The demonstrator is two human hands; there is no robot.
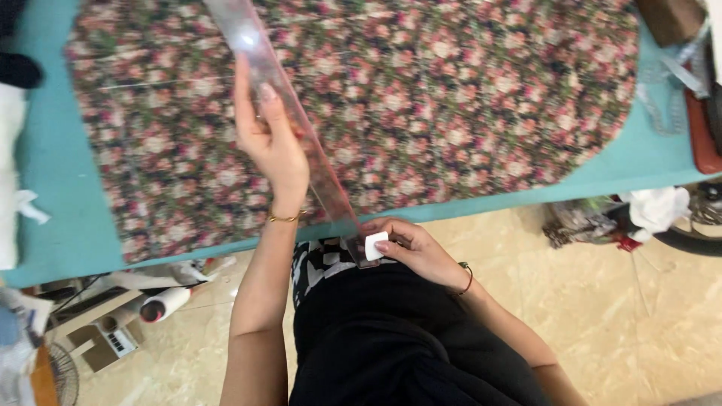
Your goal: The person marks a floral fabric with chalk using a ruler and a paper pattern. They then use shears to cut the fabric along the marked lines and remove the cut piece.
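A floral fabric (421, 98) with a rounded right end lies spread on a teal table (60, 188). A long clear plastic ruler (301, 128) runs diagonally across it, from the top edge of the view down to the table's near edge. My left hand (269, 139) presses flat on the ruler's middle, a thin gold bracelet on its wrist. My right hand (410, 248) is at the ruler's near end by the table edge, pinching a small white square of tailor's chalk (375, 245). A dark band sits on that wrist.
A brown box (669, 19) and a lace strip (662, 105) lie at the table's right end. White cloth (11, 173) covers the left end. Below on the tiled floor are a small fan (64, 376), a white spool (165, 304) and crumpled scraps (579, 222).
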